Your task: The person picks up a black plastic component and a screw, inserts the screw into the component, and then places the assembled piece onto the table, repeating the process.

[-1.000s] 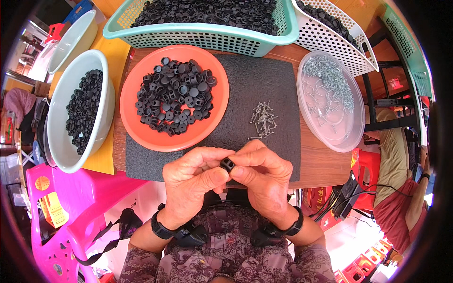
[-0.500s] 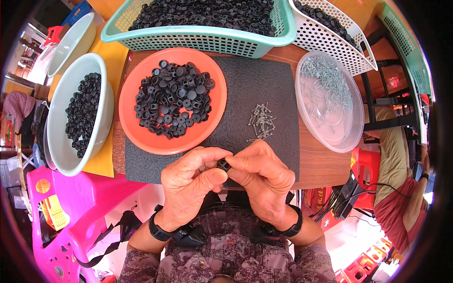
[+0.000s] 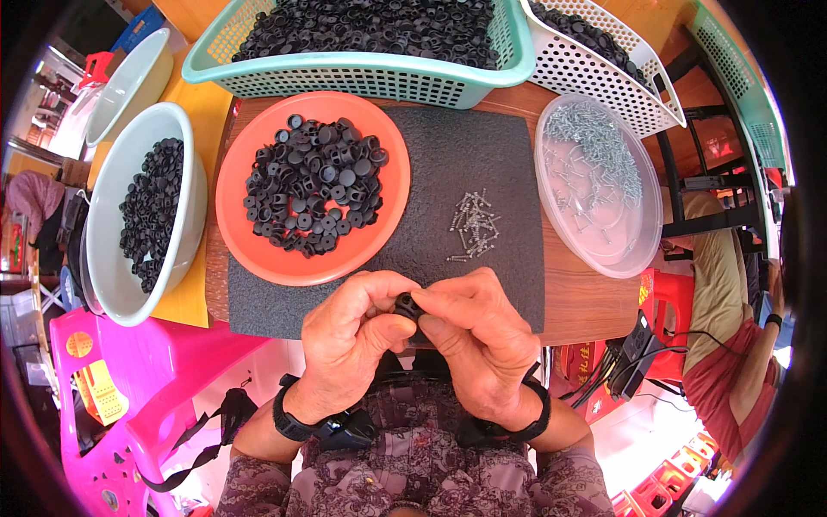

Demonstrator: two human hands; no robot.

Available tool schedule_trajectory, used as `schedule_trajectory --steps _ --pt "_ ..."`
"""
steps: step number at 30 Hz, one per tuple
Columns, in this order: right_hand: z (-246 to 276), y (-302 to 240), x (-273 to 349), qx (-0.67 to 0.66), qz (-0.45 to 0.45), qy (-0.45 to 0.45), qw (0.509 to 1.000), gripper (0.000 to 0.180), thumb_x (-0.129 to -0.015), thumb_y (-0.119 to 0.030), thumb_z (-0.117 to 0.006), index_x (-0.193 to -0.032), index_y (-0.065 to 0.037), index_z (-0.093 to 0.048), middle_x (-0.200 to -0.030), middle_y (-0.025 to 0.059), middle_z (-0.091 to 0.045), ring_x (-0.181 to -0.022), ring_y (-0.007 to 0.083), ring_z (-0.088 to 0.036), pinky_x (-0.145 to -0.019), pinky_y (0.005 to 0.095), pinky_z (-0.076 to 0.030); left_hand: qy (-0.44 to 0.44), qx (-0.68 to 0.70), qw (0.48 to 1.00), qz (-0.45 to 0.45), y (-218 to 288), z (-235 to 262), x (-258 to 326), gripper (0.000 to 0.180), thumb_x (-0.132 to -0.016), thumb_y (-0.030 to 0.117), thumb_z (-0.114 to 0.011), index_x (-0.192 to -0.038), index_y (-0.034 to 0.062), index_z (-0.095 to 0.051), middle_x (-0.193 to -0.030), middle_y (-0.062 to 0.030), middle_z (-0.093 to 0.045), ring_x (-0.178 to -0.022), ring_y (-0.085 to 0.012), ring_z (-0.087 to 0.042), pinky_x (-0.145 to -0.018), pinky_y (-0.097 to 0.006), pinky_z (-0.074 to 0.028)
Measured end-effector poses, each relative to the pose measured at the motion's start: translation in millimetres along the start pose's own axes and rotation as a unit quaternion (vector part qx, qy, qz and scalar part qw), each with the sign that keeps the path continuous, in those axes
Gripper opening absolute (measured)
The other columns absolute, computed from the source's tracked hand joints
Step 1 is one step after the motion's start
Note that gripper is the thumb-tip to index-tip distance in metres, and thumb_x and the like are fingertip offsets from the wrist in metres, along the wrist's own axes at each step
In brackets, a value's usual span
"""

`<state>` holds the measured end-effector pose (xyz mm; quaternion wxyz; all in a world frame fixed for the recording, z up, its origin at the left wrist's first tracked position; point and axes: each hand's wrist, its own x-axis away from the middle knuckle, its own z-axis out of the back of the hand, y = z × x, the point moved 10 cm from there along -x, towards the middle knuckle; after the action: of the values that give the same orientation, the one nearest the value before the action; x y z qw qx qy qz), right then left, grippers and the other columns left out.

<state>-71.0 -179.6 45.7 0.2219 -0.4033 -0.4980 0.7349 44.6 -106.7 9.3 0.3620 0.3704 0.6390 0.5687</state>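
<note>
Between my hands, just past the near edge of the black mat (image 3: 465, 142), is a small round black plastic part (image 3: 407, 304). My left hand (image 3: 353, 332) pinches it between thumb and forefinger. From the other side my right hand (image 3: 478, 332) closes thumb and forefinger against the same part; whether a screw is also in those fingertips is hidden. A small pile of metal screws (image 3: 474, 226) lies on the mat beyond my right hand. Beyond my left hand stands an orange-red bowl (image 3: 231, 198) with many black plastic parts (image 3: 314, 185) in it.
A pale green basin (image 3: 196, 202) of black parts stands at left. Along the back are a teal basket (image 3: 362, 65) and a white basket (image 3: 603, 82), both with black parts. A clear tub (image 3: 616, 258) of screws is at right. Another person's arm (image 3: 749, 370) shows far right.
Both hands have turned slightly, and the black part between them is tilted a little differently. The whole view has shifted slightly.
</note>
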Motion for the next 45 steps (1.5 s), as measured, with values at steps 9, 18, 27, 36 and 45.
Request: schedule_trajectory --steps 9,18,27,36,45 --pt "-3.2 1.3 2.9 -0.011 -0.027 -0.004 1.000 0.034 -0.077 0.005 -0.072 -0.110 -0.001 -0.067 -0.098 0.0101 -0.064 -0.081 0.0210 -0.056 -0.067 0.0297 -0.047 -0.001 0.043 0.999 -0.006 -1.5 1.7 2.3 0.033 -0.089 0.019 -0.068 -0.109 -0.0046 -0.057 -0.083 -0.0032 -0.062 -0.066 -0.0049 -0.056 -0.058 -0.019 -0.049" --pt "-14.9 -3.5 -1.6 -0.025 0.011 -0.048 0.998 0.044 -0.074 -0.006 -0.080 -0.113 0.002 -0.062 -0.102 0.0148 -0.063 -0.082 0.0251 -0.059 -0.064 0.0327 -0.050 -0.004 0.048 0.998 -0.036 0.0 4.0 1.5 0.033 -0.090 0.022 -0.068 -0.106 -0.0042 -0.056 -0.087 -0.0043 -0.063 -0.074 -0.0087 -0.060 -0.067 -0.023 -0.051" --pt "-16.8 -12.7 -1.0 -0.009 0.051 -0.030 0.998 0.045 -0.073 -0.005 -0.078 -0.114 0.004 -0.061 -0.092 0.0135 -0.063 -0.073 0.0244 -0.058 -0.062 0.0331 -0.048 0.032 -0.022 0.995 -0.095 8.9 6.9 5.9 0.034 -0.089 0.024 -0.070 -0.103 -0.0035 -0.057 -0.081 -0.0036 -0.063 -0.074 -0.0081 -0.060 -0.067 -0.023 -0.050" --pt "-16.7 -3.1 4.3 0.040 0.055 -0.050 0.996 0.042 -0.074 -0.006 -0.077 -0.112 0.004 -0.061 -0.093 0.0157 -0.062 -0.075 0.0310 -0.058 -0.064 0.0381 -0.048 0.067 0.052 0.996 -0.001 -13.6 9.9 8.6 0.018 -0.084 -0.011 -0.052 -0.100 -0.0034 -0.056 -0.081 -0.0044 -0.062 -0.065 -0.0059 -0.054 -0.056 -0.020 -0.044" --pt "-0.3 -24.7 -15.1 0.089 0.121 -0.046 0.988 0.034 -0.074 -0.006 -0.078 -0.106 0.000 -0.068 -0.088 0.0128 -0.066 -0.072 0.0273 -0.060 -0.064 0.0353 -0.049 -0.046 0.355 0.907 0.221 -26.6 -25.5 1.0 0.029 -0.091 0.017 -0.067 -0.101 -0.0083 -0.060 -0.076 -0.0105 -0.061 -0.058 -0.0142 -0.056 -0.049 -0.027 -0.045"
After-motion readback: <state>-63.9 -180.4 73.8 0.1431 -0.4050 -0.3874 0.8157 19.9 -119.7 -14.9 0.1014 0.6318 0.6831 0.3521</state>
